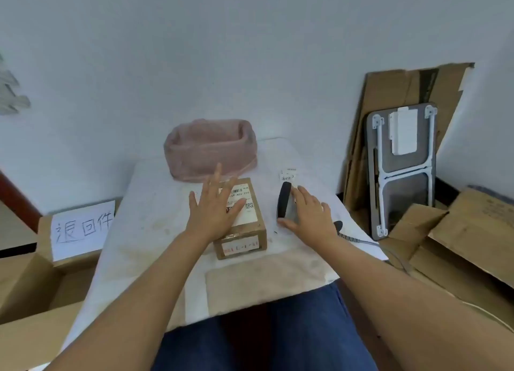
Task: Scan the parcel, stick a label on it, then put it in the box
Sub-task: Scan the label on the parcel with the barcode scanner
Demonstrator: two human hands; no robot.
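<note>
My left hand [215,212] lies open and flat on the parcel [244,226] mid-table, steadying it, I judge. My right hand [308,213], open, covers the scanner [284,201], probably about to grasp it; contact unclear.

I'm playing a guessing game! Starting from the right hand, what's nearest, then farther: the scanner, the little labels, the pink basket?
1. Scanner, right under the right hand.
2. Little labels, just past the fingertips.
3. Pink basket, far back, toward the left.

Single head view, looking forward and down from close above table [155,204]; wall fills upper half.
</note>
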